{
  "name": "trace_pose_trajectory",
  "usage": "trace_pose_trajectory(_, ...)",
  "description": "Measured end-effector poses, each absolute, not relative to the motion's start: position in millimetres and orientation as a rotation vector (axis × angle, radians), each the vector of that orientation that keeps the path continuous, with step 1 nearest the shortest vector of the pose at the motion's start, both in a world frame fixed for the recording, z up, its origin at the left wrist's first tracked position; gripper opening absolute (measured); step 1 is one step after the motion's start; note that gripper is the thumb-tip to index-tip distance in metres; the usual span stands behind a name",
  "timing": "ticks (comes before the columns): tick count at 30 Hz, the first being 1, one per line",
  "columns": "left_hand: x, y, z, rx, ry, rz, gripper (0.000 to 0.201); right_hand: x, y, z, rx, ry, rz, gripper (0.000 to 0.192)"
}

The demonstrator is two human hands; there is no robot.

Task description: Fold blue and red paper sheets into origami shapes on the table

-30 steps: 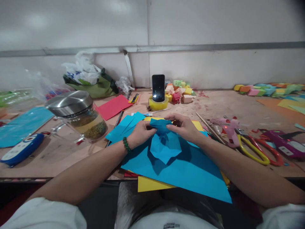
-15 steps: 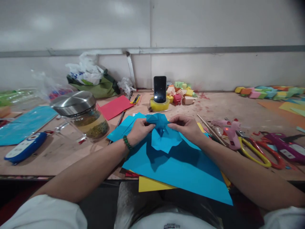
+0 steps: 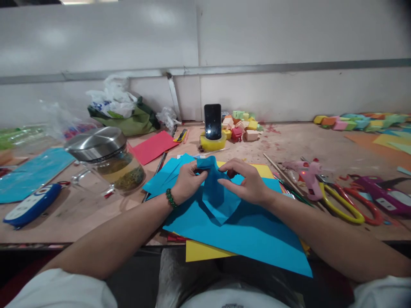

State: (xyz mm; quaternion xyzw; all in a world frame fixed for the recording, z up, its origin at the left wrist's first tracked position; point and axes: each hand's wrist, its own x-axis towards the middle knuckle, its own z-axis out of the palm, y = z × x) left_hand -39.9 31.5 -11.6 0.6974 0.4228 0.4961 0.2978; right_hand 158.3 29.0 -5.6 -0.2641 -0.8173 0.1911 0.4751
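A folded, creased piece of blue paper [image 3: 220,204] is held up over a larger flat blue sheet [image 3: 257,239]. My left hand [image 3: 189,182], with a green bead bracelet at the wrist, pinches the folded paper's upper left edge between thumb and fingers. At its right side is my right hand [image 3: 245,182], thumb and index finger parted around the edge; whether the fingertips touch it I cannot tell. Under the flat sheet, yellow paper [image 3: 205,251] sticks out at the front. More blue paper pieces [image 3: 168,171] lie beyond my left hand.
On the left stand a glass tea mug [image 3: 118,171] and a blue-white device [image 3: 32,205]. A phone [image 3: 212,122] rests in a yellow tape roll [image 3: 213,143], beside folded paper blocks [image 3: 237,133]. Rightward lie a pink glue gun [image 3: 313,179], yellow-handled scissors [image 3: 342,203] and a purple tool [image 3: 382,194].
The folded paper has turned and narrowed, its lower part now hanging as a point. My right thumb and index finger have spread apart from their pinch. The view has shifted slightly.
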Motion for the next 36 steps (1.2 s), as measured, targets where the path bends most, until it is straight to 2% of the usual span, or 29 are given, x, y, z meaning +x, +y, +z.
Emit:
trace_pose_trajectory(7,-42.6,27.3,-9.7,1.944,0.989,1.665,0.013,158.6,20.1,3.3,-0.377,-1.965,0.015,0.009)
trace_pose_trajectory(15,-49.1,21.4,-7.8,2.207,0.903,1.649,0.019,161.0,17.4,5.7,-0.449,-1.984,-0.047,0.032)
trace_pose_trajectory(19,-50.8,18.8,-6.6,2.278,0.871,1.659,0.021,164.1,17.1,6.2,-0.372,-2.028,-0.147,0.026)
trace_pose_trajectory(25,-52.9,16.7,-3.0,2.313,0.877,1.579,0.033,166.0,16.3,8.3,-0.320,-2.050,-0.210,0.026)
trace_pose_trajectory(31,-49.5,18.1,-4.3,2.328,0.878,1.568,0.027,166.0,16.3,10.8,-0.356,-2.064,-0.374,0.022)
trace_pose_trajectory(36,-50.7,19.7,-7.0,2.285,0.825,1.565,0.022,165.9,16.0,11.7,-0.330,-2.042,-0.378,0.019)
